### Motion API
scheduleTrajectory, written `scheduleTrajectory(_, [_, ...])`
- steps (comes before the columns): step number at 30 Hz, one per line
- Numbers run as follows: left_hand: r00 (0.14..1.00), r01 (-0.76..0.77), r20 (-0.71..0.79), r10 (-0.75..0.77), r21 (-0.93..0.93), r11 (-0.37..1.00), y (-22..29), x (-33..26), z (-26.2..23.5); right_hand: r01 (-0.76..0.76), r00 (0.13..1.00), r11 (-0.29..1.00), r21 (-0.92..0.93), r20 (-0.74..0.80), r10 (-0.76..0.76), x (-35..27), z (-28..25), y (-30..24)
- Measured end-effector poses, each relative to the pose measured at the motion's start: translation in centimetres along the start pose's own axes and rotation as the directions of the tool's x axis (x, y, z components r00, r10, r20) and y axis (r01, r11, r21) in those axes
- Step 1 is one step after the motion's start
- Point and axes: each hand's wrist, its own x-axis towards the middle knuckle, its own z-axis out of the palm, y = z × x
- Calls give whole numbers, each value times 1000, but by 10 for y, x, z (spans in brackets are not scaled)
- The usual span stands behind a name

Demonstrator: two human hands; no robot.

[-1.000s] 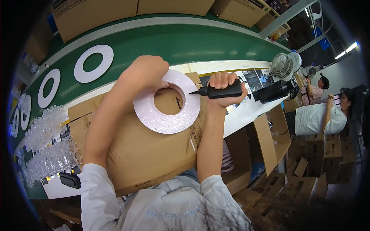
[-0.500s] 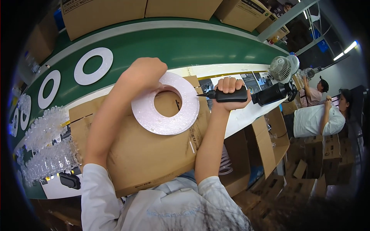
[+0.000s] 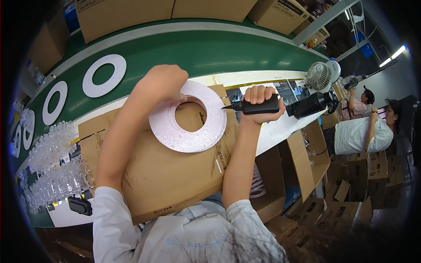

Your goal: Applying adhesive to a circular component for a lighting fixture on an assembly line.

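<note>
A stack of flat, pale, speckled rings [image 3: 193,142] lies on a brown cardboard box [image 3: 153,175] in front of me. My left hand [image 3: 165,83] is closed at the stack's upper left rim, gripping it beside the central hole; its fingertips are partly hidden. In my right hand [image 3: 261,100] is a small black squeeze bottle [image 3: 261,108] with a pointed black nozzle, fingers wrapped round it. The nozzle points left, with its tip at the right edge of the rings; I cannot tell if it touches.
Similar white rings [image 3: 116,81] lie on the green conveyor belt [image 3: 175,52]. Clear plastic pieces [image 3: 57,179] and a black case [image 3: 80,205] are at left. Right are a black cylinder [image 3: 309,106], a fan [image 3: 319,75] and an open carton [image 3: 302,166]. Two co-workers [image 3: 362,133] stand farther right.
The rings on the belt have shifted slightly left. My right hand and the bottle have moved a little left and up, while my left hand keeps its hold on the stack.
</note>
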Motion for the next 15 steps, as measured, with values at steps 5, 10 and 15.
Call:
scheduleTrajectory(5, [1000,2,-15,-2,-3,1000,-1,-2,-2,-6,1000,1000,-20,-1,6,0,1,2])
scheduleTrajectory(10, [1000,9,-8,-9,-1,1000,0,-2,-2,-4,1000,999,-41,-6,4,0,0,2])
scheduleTrajectory(15, [1000,1,-21,0,15,1000,1,-1,-1,17,998,1000,11,-55,-16,1,-2,3])
